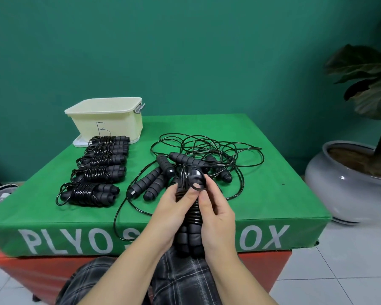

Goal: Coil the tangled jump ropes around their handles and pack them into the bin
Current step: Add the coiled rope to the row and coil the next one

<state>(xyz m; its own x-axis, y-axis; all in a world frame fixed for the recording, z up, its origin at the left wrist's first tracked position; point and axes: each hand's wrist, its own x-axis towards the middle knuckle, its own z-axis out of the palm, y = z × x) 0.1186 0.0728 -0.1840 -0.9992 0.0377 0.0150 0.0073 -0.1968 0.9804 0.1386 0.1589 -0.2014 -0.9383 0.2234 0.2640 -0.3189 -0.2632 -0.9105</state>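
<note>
— Black foam handles, a pair held upright over the near edge of the green worktop: who grips them?

— Both hands. The left hand wraps its fingers around the coiled jump rope; the right hand pinches a small cord loop near the top.

— And the others?

— Five coiled ropes lie in a row at ten o'clock, running back to the cream bin. The tangled ropes sprawl at twelve o'clock, just beyond the hands.
</note>
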